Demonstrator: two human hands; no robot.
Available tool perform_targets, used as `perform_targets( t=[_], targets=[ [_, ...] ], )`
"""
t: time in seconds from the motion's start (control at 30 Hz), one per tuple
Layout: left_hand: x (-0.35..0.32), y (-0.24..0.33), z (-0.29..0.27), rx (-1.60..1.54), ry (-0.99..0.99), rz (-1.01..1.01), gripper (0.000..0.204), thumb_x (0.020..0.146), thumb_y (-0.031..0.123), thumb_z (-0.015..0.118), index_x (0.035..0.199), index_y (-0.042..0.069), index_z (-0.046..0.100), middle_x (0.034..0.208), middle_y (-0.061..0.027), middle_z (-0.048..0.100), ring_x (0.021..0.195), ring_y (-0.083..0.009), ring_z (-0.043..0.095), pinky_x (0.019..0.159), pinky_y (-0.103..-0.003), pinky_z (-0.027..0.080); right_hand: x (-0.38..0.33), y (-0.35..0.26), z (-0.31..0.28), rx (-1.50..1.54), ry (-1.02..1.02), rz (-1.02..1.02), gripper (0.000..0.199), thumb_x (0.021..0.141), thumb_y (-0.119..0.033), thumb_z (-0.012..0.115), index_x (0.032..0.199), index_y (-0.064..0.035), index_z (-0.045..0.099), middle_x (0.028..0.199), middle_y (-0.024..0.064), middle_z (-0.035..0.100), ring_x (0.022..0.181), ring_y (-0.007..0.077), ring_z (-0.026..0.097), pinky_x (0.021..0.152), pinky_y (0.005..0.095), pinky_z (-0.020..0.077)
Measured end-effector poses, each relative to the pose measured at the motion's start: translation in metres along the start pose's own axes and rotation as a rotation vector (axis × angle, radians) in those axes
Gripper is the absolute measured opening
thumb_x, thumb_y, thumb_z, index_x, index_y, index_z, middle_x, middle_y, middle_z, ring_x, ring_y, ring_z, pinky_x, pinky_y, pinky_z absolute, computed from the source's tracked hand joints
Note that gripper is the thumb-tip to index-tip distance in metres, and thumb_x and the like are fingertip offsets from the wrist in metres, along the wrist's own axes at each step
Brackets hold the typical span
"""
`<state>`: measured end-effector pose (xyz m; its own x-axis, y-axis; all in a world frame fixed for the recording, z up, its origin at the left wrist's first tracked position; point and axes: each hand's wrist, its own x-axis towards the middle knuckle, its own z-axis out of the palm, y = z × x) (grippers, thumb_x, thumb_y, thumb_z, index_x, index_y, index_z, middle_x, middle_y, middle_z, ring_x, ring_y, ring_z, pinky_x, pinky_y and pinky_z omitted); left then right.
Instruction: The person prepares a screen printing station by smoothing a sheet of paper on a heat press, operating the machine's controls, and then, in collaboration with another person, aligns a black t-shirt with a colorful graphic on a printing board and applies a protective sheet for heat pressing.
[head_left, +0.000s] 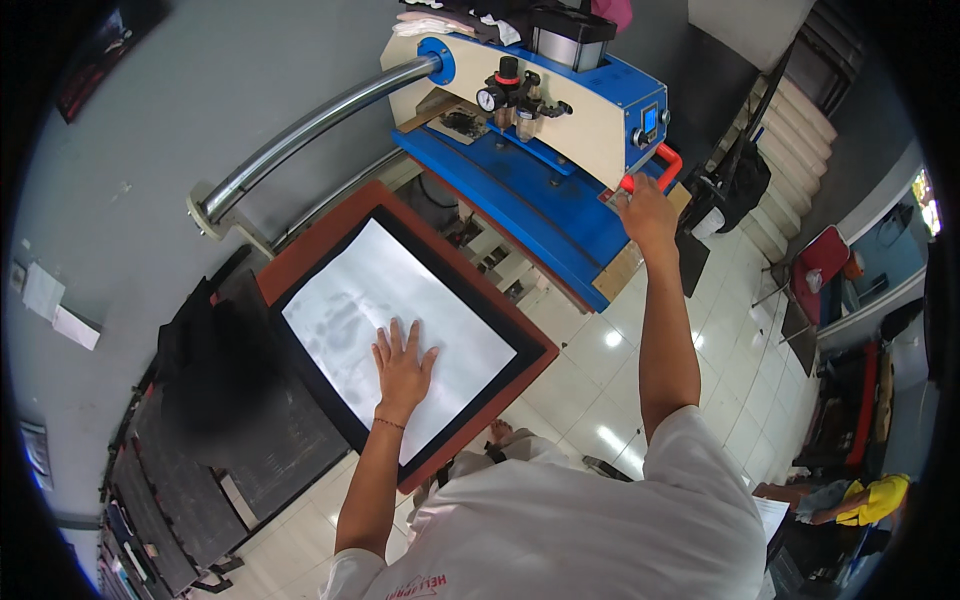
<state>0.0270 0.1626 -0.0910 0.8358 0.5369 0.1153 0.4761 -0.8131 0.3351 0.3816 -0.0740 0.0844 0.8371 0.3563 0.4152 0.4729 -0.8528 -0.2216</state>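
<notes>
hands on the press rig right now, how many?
2. The left hand lies flat on the white sheet on the lower platen. The right hand grips the red handle of the blue heat press. The seated person's hands at lower right aren't visible.

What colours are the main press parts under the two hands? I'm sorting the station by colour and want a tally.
Blue: 1, press head
Red: 1, handle
White: 1, sheet
Black: 1, garment
Red-brown: 1, platen
Total: 5
</notes>
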Motion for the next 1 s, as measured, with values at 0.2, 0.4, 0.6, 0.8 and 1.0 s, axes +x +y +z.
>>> perform_targets(
  t=[0.2, 0.4, 0.6, 0.8, 1.0],
  targets=[
    [-0.016, -0.011, -0.014, -0.069, -0.01, 0.065, 0.062, 0.096, 0.049, 0.051, 0.144, 0.01, 0.045, 0.153, -0.0272, 0.028, 0.14, -0.0532, 0.023, 0.114, -0.063, 0.018, -0.044, -0.043, -0.024, -0.064, -0.002, -0.018, 0.032, 0.09, -0.029, 0.061, 0.112, -0.0059, 0.06, 0.108, 0.015, 0.064, 0.097, 0.0356, 0.064, 0.083, 0.0476, 0.0507],
    [-0.043, -0.062, -0.028, -0.069, -0.015, 0.12, 0.063, 0.097, 0.051, 0.049, 0.142, 0.008, 0.047, 0.152, -0.0271, 0.031, 0.14, -0.0512, 0.024, 0.115, -0.061, 0.018, -0.095, -0.081, -0.014, -0.044, 0.159, -0.16, 0.039, 0.093, -0.03, 0.057, 0.123, -0.0055, 0.059, 0.111, 0.0182, 0.066, 0.104, 0.0372, 0.061, 0.087, 0.0491, 0.0476],
    [-0.07, -0.057, -0.041, -0.03, -0.054, 0.169, 0.063, 0.097, 0.052, 0.047, 0.14, 0.006, 0.049, 0.15, -0.0248, 0.035, 0.14, -0.0489, 0.026, 0.116, -0.058, 0.018, -0.106, -0.062, -0.01, 0.33, 0.354, -0.352, 0.056, 0.095, -0.021, 0.046, 0.148, -0.0053, 0.037, 0.107, 0.0172, 0.063, 0.103, 0.0327, 0.058, 0.098, 0.0442, 0.0393],
    [-0.11, -0.076, -0.056, -0.1, -0.04, 0.168, 0.061, 0.096, 0.05, 0.051, 0.139, 0.007, 0.05, 0.15, -0.0242, 0.036, 0.14, -0.047, 0.028, 0.116, -0.057, 0.021, -0.118, -0.086, -0.021, 0.586, 0.193, -0.21, 0.056, 0.098, -0.019, 0.043, 0.152, -0.0102, 0.032, 0.096, 0.0137, 0.065, 0.081, 0.0229, 0.059, 0.078, 0.0363, 0.0455],
    [-0.148, -0.107, -0.076, -0.241, 0.089, 0.037, 0.055, 0.094, 0.041, 0.059, 0.135, 0.004, 0.053, 0.147, -0.0257, 0.04, 0.136, -0.0453, 0.036, 0.115, -0.051, 0.026, -0.149, -0.121, -0.027, 0.759, 0.218, -0.292, 0.053, 0.099, -0.016, 0.04, 0.152, -0.0135, 0.034, 0.079, 0.0098, 0.062, 0.058, 0.0132, 0.05, 0.058, 0.03, 0.0427]
  ],
)
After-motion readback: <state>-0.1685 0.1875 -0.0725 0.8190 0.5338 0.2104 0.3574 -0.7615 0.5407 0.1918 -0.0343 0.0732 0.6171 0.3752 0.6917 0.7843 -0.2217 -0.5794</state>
